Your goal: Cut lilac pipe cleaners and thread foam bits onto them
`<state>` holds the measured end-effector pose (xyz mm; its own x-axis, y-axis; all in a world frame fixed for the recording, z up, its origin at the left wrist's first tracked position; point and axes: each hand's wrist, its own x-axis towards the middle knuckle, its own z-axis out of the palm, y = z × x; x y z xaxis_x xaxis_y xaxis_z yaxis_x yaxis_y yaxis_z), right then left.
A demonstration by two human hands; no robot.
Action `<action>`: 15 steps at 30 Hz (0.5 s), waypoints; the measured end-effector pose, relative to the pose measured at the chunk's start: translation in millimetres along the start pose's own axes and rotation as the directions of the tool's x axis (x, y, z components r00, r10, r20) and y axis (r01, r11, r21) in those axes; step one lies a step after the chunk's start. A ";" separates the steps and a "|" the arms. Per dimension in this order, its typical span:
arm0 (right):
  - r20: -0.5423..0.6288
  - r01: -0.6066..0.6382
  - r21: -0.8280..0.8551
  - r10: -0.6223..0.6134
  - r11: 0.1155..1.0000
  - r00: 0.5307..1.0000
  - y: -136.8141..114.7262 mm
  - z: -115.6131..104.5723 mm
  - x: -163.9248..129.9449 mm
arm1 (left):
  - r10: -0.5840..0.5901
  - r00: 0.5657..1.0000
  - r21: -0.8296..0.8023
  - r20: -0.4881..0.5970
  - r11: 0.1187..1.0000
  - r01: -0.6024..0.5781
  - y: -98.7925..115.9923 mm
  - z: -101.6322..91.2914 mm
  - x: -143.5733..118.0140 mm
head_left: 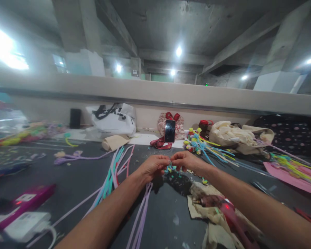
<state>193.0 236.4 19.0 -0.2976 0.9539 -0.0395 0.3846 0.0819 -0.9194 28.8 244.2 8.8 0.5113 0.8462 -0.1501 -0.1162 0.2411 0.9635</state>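
Both arms reach forward over the dark counter (75, 180). The left hand (153, 166) and the right hand (188, 162) meet in the middle, fingertips pinched together on a small teal fuzzy piece (170, 168) held just above the counter. Long purple fuzzy sticks (141, 214) lie under the left wrist.

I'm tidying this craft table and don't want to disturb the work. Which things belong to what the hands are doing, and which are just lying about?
In use:
- small teal and yellow piece, pinched between left hand and right hand
- lilac pipe cleaners under the left wrist

Lying about:
- phone propped upright
- white bag
- finished pipe-cleaner flowers
- red-lidded jar
- pink sheet
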 end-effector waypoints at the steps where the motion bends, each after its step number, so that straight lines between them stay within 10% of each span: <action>1: 0.015 0.000 0.012 0.000 1.000 1.000 -0.3 1.3 -0.2 | 0.001 1.000 0.002 0.000 1.000 -0.001 0.2 0.8 -0.4; 15: 0.012 0.066 0.172 -0.069 0.983 0.998 -3.2 -10.9 5.6 | 0.008 0.998 0.004 -0.059 1.000 -0.008 5.3 -1.7 -0.9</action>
<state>199.6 244.5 26.0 -0.3340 0.9424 0.0197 0.2078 0.0940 -0.9737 26.2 245.5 13.7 0.4593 0.8747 -0.1549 -0.1171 0.2325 0.9655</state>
